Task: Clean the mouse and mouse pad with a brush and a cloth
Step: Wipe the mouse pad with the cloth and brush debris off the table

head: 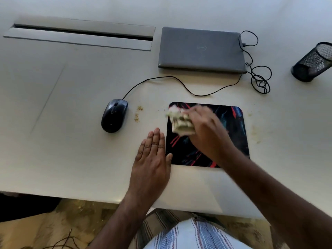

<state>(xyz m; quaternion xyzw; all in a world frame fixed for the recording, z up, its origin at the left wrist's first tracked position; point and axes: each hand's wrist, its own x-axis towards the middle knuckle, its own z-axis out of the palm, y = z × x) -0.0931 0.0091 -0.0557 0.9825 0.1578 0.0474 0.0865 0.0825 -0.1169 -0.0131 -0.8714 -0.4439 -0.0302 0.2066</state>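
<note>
Head view, looking down: the right hand [206, 128] grips a bunched pale cloth [179, 121], fingers curled round it, and presses it onto the far-left corner of the mouse pad [231, 133]. Hand and cloth are blurred, so the exact finger placement cannot be told, but the blur suggests a wiping stroke. The forearm runs in from the near right corner of the desk [71, 141] and crosses the pad's near edge.

The left hand [152, 159] lies flat and open, palm down, fingers straight and together, on the desk just beside the pad's left edge; the thumb touches the pad's near-left corner, apparently steadying it.

By my judgement the step in hand is wiping the pad with the cloth. The next move calls for carrying the strokes across the rest of the pad towards its right edge, with the left hand holding it from sliding.

Further out, the mouse [114, 115] sits on the desk well to the left of the pad, its cable [161, 79] looping back to the closed laptop [201, 50] near the far edge. Crumbs [138, 114] lie between mouse and pad, and more [255, 132] off the pad's right edge; those will want clearing too. No brush is in sight. A mesh pen holder [312, 63] stands towards the far right corner.
</note>
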